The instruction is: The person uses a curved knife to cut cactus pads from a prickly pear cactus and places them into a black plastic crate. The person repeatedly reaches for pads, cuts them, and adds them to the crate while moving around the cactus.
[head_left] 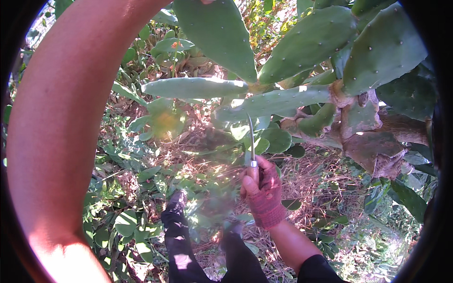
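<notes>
Knife blade [250,137] thin shiny metal; glove [265,198] red knitted cloth; cactus pads [278,101] smooth, waxy, matt green.

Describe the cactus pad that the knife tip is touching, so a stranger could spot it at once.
Start at the big prickly pear cactus filling the upper right. Below its broad pads, the right hand in a red glove points a knife upward. The blade tip meets a long, narrow pad lying almost level, sunlit and paler than its upright neighbours.

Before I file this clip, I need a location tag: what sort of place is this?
Outdoors, probably a wild or farmed cactus patch: broad green cactus pads on a woody trunk, and ground covered in dry grass and leafy weeds in sunlight.
</notes>
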`<state>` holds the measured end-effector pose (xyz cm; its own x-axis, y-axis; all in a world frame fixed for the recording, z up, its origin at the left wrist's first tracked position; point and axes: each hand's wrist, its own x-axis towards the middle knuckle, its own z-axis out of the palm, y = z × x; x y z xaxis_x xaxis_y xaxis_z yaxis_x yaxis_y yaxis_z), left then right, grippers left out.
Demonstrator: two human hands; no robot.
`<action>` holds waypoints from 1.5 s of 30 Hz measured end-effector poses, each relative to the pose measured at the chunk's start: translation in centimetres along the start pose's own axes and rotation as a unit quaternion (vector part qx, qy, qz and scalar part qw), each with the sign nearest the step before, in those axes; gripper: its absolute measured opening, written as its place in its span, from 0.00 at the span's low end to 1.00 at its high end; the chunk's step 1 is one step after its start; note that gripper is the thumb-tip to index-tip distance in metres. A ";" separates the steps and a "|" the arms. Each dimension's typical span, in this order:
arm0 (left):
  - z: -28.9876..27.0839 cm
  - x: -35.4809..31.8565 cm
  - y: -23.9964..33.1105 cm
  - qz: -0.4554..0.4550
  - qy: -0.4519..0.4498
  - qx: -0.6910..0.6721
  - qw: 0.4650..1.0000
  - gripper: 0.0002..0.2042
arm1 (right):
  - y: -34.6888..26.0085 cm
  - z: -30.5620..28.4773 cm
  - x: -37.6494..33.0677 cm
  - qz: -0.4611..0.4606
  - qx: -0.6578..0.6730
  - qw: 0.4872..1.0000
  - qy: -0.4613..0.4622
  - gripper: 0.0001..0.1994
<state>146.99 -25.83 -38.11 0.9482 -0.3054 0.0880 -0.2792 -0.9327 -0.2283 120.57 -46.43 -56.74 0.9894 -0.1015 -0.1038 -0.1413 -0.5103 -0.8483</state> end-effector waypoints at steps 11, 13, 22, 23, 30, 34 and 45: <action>0.4 1.3 0.6 -0.024 -0.037 0.078 0.996 0.14 | -7.5 -0.7 6.3 -0.161 -0.044 0.986 0.020 0.21; 0.9 1.0 0.6 -0.002 0.027 0.062 0.998 0.14 | -6.1 -0.3 3.4 -0.141 -0.085 0.985 -0.050 0.21; 0.2 -2.6 4.8 0.067 0.100 -0.084 0.989 0.16 | 2.0 1.8 -8.6 0.091 -0.001 0.995 -0.040 0.19; 0.6 -3.5 5.4 0.068 0.111 -0.125 0.984 0.17 | 2.3 1.7 -9.3 0.083 0.003 0.996 -0.030 0.18; 10.8 -14.5 8.4 -0.042 0.126 -0.545 0.828 0.21 | 5.0 -0.7 -12.3 0.261 0.050 0.964 -0.009 0.14; 17.2 -14.9 11.1 -0.194 -0.039 -0.676 0.710 0.27 | 7.7 -1.8 -13.3 0.183 -0.018 0.983 0.008 0.17; 18.3 -11.7 13.1 -0.134 -0.045 -0.610 0.779 0.19 | 3.8 -2.2 -11.3 0.161 0.031 0.985 0.063 0.19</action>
<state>135.03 -30.96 -59.82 0.9887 -0.1049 -0.1068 0.0462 -0.4651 0.8840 108.80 -49.06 -57.63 0.8815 -0.3556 -0.3105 -0.4403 -0.3821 -0.8125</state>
